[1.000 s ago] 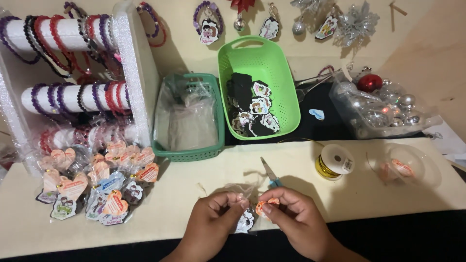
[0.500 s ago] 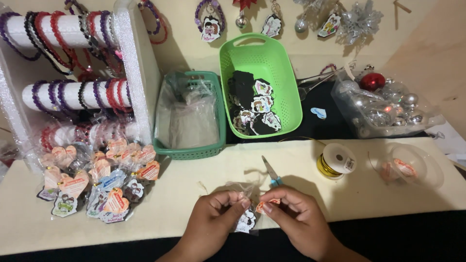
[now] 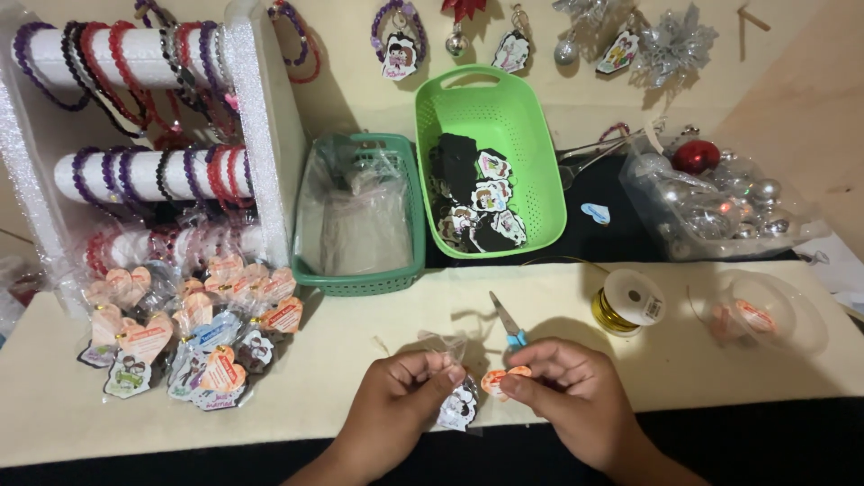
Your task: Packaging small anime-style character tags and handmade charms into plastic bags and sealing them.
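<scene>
Holding a small clear packet (image 3: 459, 402) with a cartoon charm inside, the left hand (image 3: 405, 405) has its grip closed on the packet's gathered top, low at the front of the tabletop (image 3: 360, 360). The right hand (image 3: 567, 400) pinches an orange heart-shaped tag (image 3: 504, 380) just beside the packet, with the fingers shut on it. The tag does not look fastened to the packet yet, so this piece seems to be in the middle of its making. At the left, a pile of finished packets (image 3: 189, 333) with the same heart tags lies near the bracelet stand (image 3: 144, 135). Loose charms remain in the bright green basket (image 3: 490, 171), so much work seems left. Blue-handled scissors (image 3: 508, 324) and a spool of gold wire (image 3: 628, 301) lie near the hands.
</scene>
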